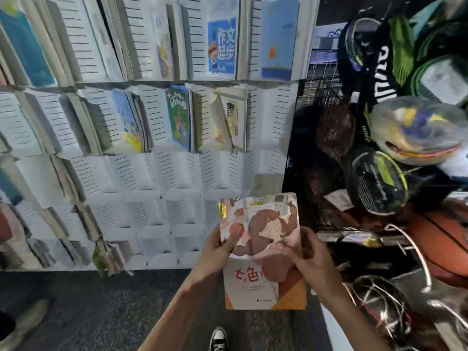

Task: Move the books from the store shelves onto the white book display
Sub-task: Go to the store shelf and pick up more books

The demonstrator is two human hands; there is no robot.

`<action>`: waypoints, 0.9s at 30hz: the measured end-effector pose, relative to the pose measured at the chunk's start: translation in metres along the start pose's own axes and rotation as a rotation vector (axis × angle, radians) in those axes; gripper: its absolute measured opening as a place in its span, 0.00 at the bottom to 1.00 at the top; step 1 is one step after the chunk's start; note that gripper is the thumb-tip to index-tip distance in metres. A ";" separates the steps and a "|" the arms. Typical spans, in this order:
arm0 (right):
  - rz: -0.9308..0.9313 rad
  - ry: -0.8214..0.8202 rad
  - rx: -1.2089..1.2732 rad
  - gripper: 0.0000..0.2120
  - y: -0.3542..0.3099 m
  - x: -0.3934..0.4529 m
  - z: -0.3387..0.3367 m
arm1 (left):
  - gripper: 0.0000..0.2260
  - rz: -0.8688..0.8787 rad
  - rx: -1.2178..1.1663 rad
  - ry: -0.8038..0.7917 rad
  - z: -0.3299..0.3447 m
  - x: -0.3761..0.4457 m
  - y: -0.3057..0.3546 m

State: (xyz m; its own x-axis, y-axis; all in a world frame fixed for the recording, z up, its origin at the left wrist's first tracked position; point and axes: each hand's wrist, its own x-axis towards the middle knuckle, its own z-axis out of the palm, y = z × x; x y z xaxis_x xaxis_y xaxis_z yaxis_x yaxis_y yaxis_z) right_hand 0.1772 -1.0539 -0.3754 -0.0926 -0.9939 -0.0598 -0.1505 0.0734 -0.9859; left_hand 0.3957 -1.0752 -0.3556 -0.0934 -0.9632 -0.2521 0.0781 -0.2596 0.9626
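I hold a picture book with a brown figure and red characters on its cover, low in the middle of the head view. My left hand grips its left edge, thumb on the cover. My right hand grips its right side, thumb across the cover. The white book display with slotted pockets fills the wall ahead. Its upper rows hold books, among them a green-covered book and a blue-covered book. The pockets just above the held book hold nothing.
To the right stands a dark rack with bagged rackets, a wrapped ball and a basketball. Loose cords lie at the lower right. My shoe is on grey carpet; another shoe is at the lower left.
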 end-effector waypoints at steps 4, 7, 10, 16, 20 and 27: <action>0.023 0.011 0.006 0.20 -0.004 0.060 0.022 | 0.10 0.003 -0.060 0.031 -0.021 0.075 0.017; 0.028 0.037 0.012 0.22 -0.018 0.099 0.031 | 0.09 0.015 -0.107 -0.033 -0.030 0.122 0.035; 0.018 0.088 0.030 0.22 -0.031 0.135 0.035 | 0.11 0.077 -0.099 -0.079 -0.032 0.167 0.048; 0.050 0.159 0.067 0.19 -0.037 0.198 0.030 | 0.15 0.063 -0.072 -0.157 -0.015 0.245 0.068; 0.018 0.306 0.130 0.23 -0.034 0.257 0.020 | 0.17 0.114 0.023 -0.178 0.011 0.307 0.093; -0.093 0.461 0.204 0.16 -0.052 0.367 -0.006 | 0.21 0.271 0.267 -0.043 0.068 0.416 0.143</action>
State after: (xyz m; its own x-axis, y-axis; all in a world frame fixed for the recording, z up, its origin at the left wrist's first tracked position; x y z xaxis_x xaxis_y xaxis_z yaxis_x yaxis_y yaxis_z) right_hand 0.1454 -1.4223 -0.3450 -0.5198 -0.8523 0.0591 0.0121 -0.0765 -0.9970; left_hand 0.3010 -1.5082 -0.3161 -0.1466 -0.9891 0.0144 -0.1555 0.0374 0.9871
